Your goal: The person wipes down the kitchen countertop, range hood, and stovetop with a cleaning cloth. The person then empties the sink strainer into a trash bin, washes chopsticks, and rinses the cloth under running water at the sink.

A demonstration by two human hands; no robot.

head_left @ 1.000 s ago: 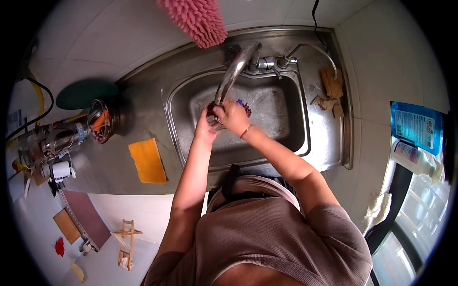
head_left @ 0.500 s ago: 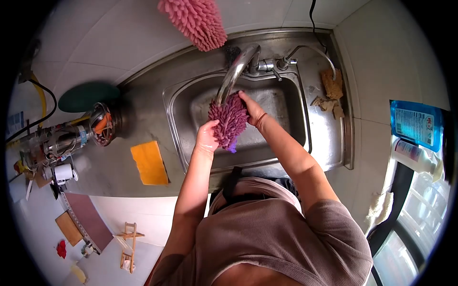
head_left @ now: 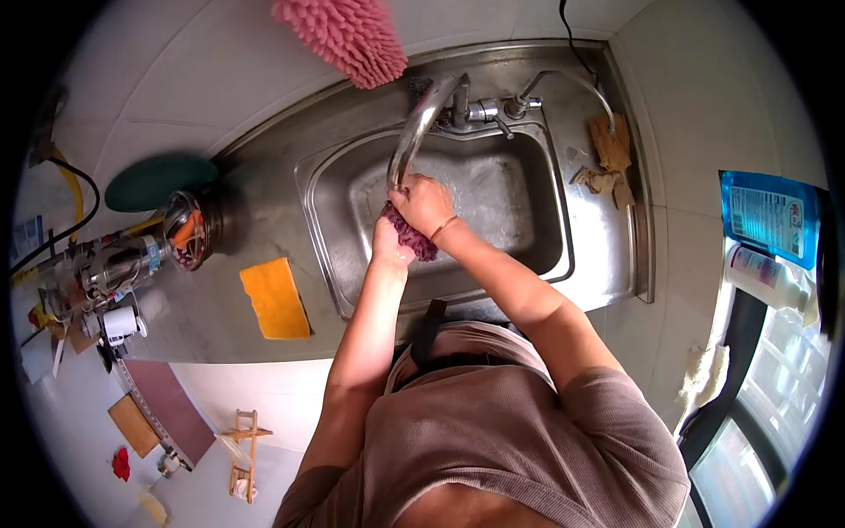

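A purple-pink shaggy cloth (head_left: 417, 241) is bunched between my two hands under the end of the curved metal faucet (head_left: 421, 128), over the steel sink (head_left: 493, 202). My left hand (head_left: 388, 239) grips it from the left, its skin wet. From the upper right my right hand (head_left: 424, 206) closes over the cloth, right below the spout, and hides part of it.
A yellow cloth (head_left: 275, 298) lies on the counter left of the sink. Brown sponge pieces (head_left: 609, 145) rest at the right. A pink shaggy mitt (head_left: 345, 40) hangs above. Blue (head_left: 768, 217) and white (head_left: 764, 275) bottles stand at the far right.
The shaggy cloth was spread open between both hands; now it is squeezed into a smaller bundle. My right hand has moved left and closed over it, near my left hand.
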